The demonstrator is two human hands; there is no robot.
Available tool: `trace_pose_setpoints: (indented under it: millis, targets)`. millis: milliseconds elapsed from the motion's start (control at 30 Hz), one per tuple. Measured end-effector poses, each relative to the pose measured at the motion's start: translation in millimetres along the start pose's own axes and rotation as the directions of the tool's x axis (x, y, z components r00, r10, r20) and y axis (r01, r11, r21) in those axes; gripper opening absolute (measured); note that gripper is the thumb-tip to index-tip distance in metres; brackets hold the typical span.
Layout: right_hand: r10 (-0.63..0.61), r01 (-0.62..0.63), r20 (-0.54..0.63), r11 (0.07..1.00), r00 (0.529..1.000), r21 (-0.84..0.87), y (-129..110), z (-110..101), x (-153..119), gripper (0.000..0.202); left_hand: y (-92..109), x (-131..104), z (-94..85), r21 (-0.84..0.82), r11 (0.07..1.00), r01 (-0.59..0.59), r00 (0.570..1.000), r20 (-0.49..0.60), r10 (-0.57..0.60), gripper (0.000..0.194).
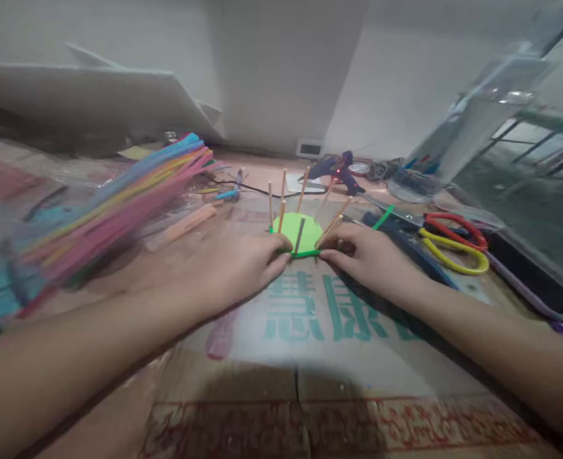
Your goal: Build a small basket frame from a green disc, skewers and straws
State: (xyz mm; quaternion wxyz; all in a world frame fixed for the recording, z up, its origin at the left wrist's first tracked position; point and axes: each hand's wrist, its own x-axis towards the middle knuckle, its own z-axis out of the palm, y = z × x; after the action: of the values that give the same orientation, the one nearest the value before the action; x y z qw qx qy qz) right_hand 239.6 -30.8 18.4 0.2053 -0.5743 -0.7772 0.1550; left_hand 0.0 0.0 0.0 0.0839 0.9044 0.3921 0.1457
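A bright green disc (pixel 300 231) lies in the middle, with several thin wooden sticks (pixel 281 217) standing up around its rim. A darker green strip (pixel 305 254) runs along its near edge, and its loose end (pixel 383 217) sticks out on the right. My left hand (pixel 257 255) pinches the near left edge of the disc and strip between thumb and fingers. On the near right edge, my right hand (pixel 352 250) has its thumb and fingers closed around the strip, by the base of a stick.
Colourful pipe cleaners (pixel 132 210) lie at left. A dark glue gun (pixel 336 171) with a red light is behind the disc. Red (pixel 456 231) and yellow (pixel 453 252) loops, a phone-like dark object (pixel 539 274) and a clear plastic container (pixel 463 140) are at right.
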Motion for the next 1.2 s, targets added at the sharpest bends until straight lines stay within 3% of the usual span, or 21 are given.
trace_pose_setpoints:
  millis: [200, 900, 1200]
  targets:
    - [0.026, -0.029, -0.039, 0.998, 0.999, -0.06, -0.3, 3.7, 4.2, 0.007, 4.4, 1.2, -3.0, 0.019, 1.0, 0.013, 1.0, 0.005, -0.013, 0.03]
    - [-0.013, 0.013, -0.072, 1.0, 0.997, -0.004, -0.3, 5.4, 1.6, 0.007, 0.3, 2.5, -0.4, 0.022, 1.0, -0.017, 1.0, -0.005, 0.017, 0.03]
    - [0.013, -0.018, -0.065, 0.997, 0.998, -0.076, -4.4, 6.1, 0.4, 0.006, -0.7, 1.5, 0.4, 0.034, 0.999, -0.023, 1.0, -0.014, 0.023, 0.03]
